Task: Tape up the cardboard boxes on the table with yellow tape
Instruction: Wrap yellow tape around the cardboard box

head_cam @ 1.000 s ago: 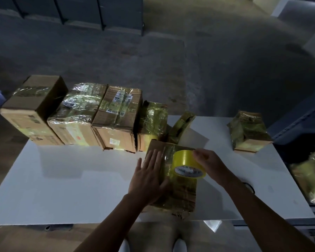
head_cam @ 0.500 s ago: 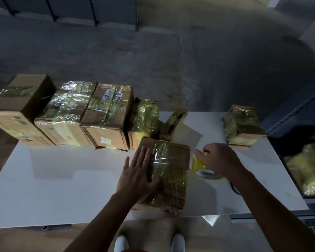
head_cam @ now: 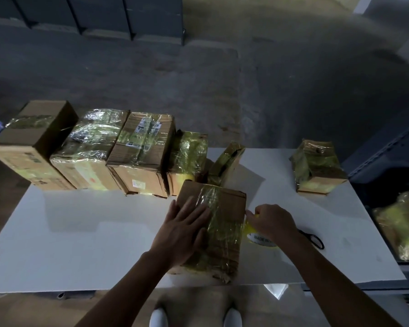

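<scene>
A person's left hand lies flat, fingers straight, on a tape-wrapped cardboard box at the lower centre of the frame, on a white table. Just right of the box, the right hand curls over a roll of yellow tape, gripping it low by the tabletop. A row of taped boxes lines the table's far edge at left. Another taped box sits well apart at right.
</scene>
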A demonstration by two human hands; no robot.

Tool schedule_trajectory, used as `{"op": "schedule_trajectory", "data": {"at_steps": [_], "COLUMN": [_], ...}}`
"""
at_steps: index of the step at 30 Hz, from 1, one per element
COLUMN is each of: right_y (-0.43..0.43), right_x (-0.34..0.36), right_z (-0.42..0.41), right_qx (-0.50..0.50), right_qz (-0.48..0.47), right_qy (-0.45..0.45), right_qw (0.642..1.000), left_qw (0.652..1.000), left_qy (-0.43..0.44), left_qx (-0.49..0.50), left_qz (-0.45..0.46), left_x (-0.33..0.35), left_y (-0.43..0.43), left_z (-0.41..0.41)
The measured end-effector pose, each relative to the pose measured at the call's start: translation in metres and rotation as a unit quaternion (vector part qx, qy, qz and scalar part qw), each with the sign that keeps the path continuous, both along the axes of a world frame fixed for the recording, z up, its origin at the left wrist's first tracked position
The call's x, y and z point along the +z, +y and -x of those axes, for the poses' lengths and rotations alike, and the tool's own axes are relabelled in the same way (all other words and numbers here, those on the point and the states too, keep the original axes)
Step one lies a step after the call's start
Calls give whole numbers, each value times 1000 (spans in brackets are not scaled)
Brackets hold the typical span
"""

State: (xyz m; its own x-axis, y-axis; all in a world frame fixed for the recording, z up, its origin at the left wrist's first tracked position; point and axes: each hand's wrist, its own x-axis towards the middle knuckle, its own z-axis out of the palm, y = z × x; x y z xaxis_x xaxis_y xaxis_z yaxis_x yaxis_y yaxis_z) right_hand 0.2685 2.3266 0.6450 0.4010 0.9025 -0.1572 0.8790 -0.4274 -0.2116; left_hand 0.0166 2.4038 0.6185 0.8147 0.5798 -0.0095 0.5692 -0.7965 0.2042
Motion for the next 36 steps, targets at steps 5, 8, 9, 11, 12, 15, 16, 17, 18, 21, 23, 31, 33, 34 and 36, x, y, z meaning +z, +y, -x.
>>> {"op": "schedule_trajectory", "data": {"at_steps": [5,8,9,11,12,15,16,17,18,21,23,31,33,34,36], "right_y": [0,0,0,-2,-2,1,2,3,2,1,1,-2,-1,0,3], "right_x": [-5,-8,-9,-11,-12,-14,-15,-16,-16,-18,-16,-17,-14,-11,-3], "right_z": [5,6,6,5,4,1,0,-1,-3,-6,-5,7,6,6,6], "right_qx": [0,-13,-13,-5,-1,8,7,4,1,-7,-12,-1,-2,-1,1], "right_qz": [-4,-12,-17,-21,-18,-9,-8,-9,-10,-13,-25,-14,-14,-15,-21], "right_qy": [-12,-7,-8,-17,-22,-20,-11,0,11,41,60,74,80,84,95], "right_qw": [1000,1000,1000,1000,1000,1000,1000,1000,1000,999,998,997,997,996,995], "left_qw": [995,992,990,984,981,975,975,976,977,981,982,986,986,986,987], "left_qy": [93,95,103,136,143,125,118,111,106,82,55,97,98,95,83], "left_qx": [-24,57,70,96,118,161,163,160,156,144,140,123,121,121,124], "left_qz": [19,61,66,61,64,88,93,95,96,105,111,62,62,62,64], "left_x": [17,25,25,24,24,27,28,29,29,27,25,19,21,22,23], "left_y": [-8,-45,-59,-79,-84,-87,-87,-87,-88,-86,-82,-62,-62,-62,-58], "left_z": [-28,-70,-83,-102,-108,-113,-113,-113,-111,-105,-97,-67,-69,-69,-65]}}
